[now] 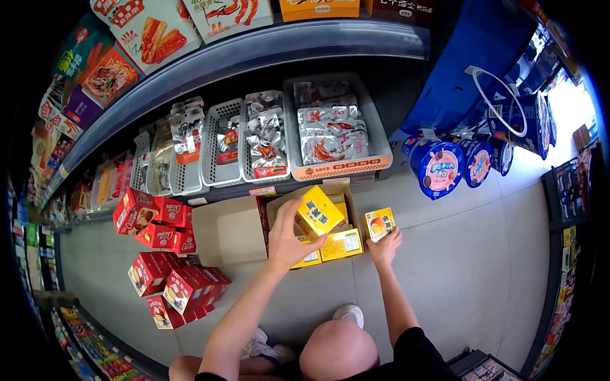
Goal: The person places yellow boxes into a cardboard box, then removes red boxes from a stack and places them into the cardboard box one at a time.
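Two small yellow cardboard boxes fill my hands: my left hand (289, 239) spreads thumb and fingers wide around the left one (319, 213), tilted over the open brown carton (273, 208) of yellow boxes; my right hand (385, 247) grips the right one (380, 224) narrowly, just right of it, seemingly near the grey tiled floor (445, 273).

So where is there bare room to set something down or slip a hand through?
Widest is the floor right of the right hand, below the blue tubs. More bare floor shows between the forearms, and the tan cardboard looks bare beside the red boxes. It's tight around the left hand, over the packed yellow boxes, and among the red boxes.
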{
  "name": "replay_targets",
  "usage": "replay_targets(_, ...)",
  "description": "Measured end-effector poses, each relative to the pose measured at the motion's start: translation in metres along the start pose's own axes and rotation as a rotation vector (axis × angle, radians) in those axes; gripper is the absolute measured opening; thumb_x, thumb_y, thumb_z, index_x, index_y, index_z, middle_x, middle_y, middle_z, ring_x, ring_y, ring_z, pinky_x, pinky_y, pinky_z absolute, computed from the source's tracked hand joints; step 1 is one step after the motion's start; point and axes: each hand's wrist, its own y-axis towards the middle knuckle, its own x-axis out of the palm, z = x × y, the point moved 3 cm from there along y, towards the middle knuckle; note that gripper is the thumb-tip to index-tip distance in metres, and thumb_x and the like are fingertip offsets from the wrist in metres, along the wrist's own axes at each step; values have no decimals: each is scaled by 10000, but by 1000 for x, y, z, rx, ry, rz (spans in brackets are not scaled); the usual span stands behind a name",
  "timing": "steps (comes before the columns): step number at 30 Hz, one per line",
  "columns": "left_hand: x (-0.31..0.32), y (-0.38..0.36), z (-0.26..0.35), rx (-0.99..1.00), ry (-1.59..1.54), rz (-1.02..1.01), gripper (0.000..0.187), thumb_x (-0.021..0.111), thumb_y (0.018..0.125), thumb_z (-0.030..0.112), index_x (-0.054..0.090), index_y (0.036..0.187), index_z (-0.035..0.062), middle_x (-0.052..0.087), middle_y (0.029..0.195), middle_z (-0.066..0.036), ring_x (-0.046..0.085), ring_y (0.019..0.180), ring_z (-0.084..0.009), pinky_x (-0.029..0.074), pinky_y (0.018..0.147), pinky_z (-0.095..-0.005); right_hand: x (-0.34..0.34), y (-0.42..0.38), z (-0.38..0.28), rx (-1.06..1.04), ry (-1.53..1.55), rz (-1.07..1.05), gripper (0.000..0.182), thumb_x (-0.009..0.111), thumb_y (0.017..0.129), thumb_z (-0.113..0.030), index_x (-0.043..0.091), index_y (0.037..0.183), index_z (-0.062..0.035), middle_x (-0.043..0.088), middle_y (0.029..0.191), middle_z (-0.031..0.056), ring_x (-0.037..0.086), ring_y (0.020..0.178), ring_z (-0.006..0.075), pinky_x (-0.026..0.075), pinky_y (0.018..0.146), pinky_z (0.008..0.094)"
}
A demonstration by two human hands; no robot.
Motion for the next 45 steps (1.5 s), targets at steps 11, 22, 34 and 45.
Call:
replay_targets(11,41,-9,22,-589,-1278,-321,563,586,753,161,281,1220,87,447,1095,-138,469,996,-186,410,826,-304,-118,-32,-84,-232,858,-852,738,640,707,-208,204,1280,-45,406,1171,111,361,1115,197,241,946,298)
replay_targets(22,12,-26,-22,-286,-124,-426,734,677,637,364,331,1212,67,406,1168,-191,386,1107,-301,335,905,-367,-76,21,-25,-192,75,-30,892,727,524,-289,249,1222,-9,380,1046,177,380,981,319,332,831,381)
replay_targets(34,41,-68,-57,20,416,-495,762,719,562,268,336,1177,30,443,1070,-142,408,1058,-273,263,958,-406,-70,0,-81,-604,-3,21,714,645,612,-180,284,1203,-6,371,1145,191,330,1101,323,214,951,433)
replay_targets(45,-42,-15,-25,-168,-65,-501,657,704,585,285,451,1119,-3,548,953,-134,539,857,-242,429,741,-292,-97,-72,-151,-736,410,-792,695,640,601,-121,316,1211,-48,332,1225,166,265,1187,290,177,998,434)
